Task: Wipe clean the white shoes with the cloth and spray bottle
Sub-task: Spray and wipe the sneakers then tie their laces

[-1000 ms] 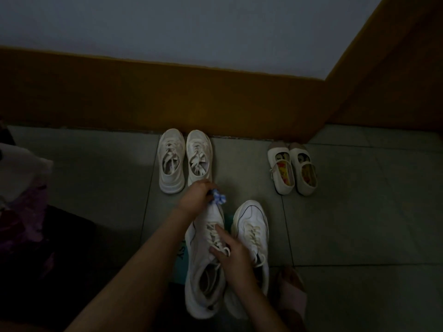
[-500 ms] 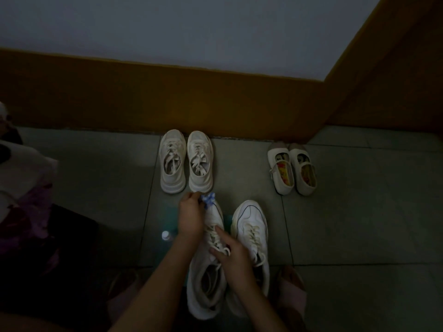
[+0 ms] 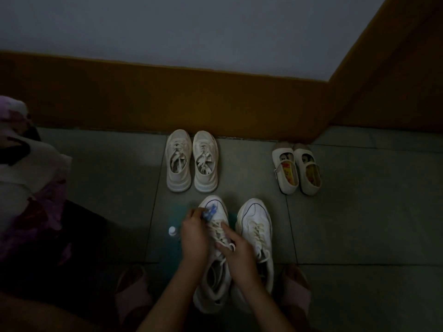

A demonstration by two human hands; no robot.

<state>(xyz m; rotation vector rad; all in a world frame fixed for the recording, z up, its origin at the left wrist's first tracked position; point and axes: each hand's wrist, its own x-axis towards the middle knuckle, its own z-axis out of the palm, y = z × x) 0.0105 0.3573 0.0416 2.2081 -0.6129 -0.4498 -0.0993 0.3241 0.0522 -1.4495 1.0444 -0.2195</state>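
Drawn back nearer since a second ago, left hand (image 3: pixel 194 233) pinching blue cloth (image 3: pixel 211 210) to wipe near-left white shoe (image 3: pixel 221 209); right hand (image 3: pixel 237 251) laid across laces (image 3: pixel 219 233) to steady it, grip unclear in dimness; spray bottle (image 3: pixel 172 231) standing idle just left.

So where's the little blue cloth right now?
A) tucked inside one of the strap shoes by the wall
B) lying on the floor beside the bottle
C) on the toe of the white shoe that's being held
C: the left hand pinches the blue cloth against the toe of the white shoe, apart from the bottle and the strap shoes.
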